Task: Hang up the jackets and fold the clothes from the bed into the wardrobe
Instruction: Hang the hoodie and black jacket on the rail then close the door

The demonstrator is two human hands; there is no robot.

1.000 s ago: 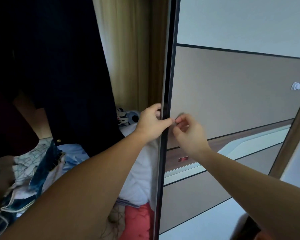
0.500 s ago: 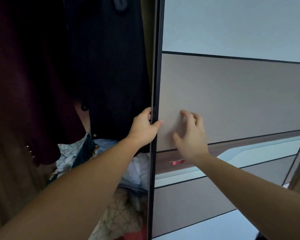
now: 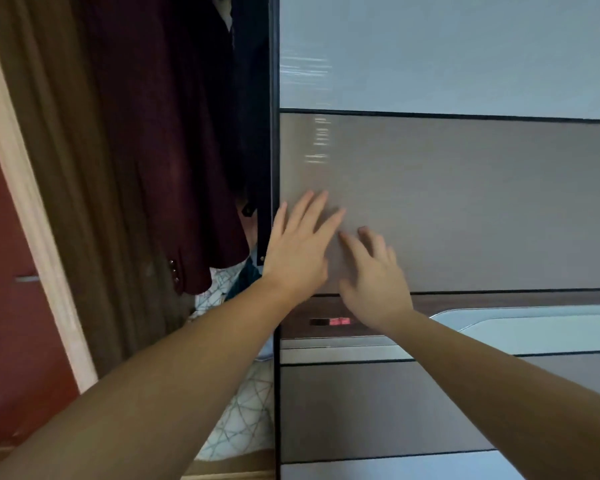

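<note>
A sliding wardrobe door (image 3: 465, 202) with grey, taupe and dark bands fills the right side, its dark edge near the middle of the view. My left hand (image 3: 297, 251) lies flat on the taupe panel just right of that edge, fingers spread. Beside it, my right hand (image 3: 374, 275) also presses flat on the panel. Neither hand holds anything. In the narrow gap on the left hangs a maroon jacket (image 3: 160, 150), with a dark navy jacket (image 3: 250, 98) behind it. Patterned folded clothes (image 3: 243, 417) lie low in the opening, partly hidden by my left arm.
A brown curtain (image 3: 49, 133) hangs at the left of the opening, beside a pale door frame (image 3: 25, 188) and a red wall (image 3: 7, 306). A small red tag (image 3: 338, 321) sits on the door's dark band.
The door has slid left, narrowing the gap over the clothes. My left hand let go of the door's edge and now lies flat on the panel next to my right hand.
</note>
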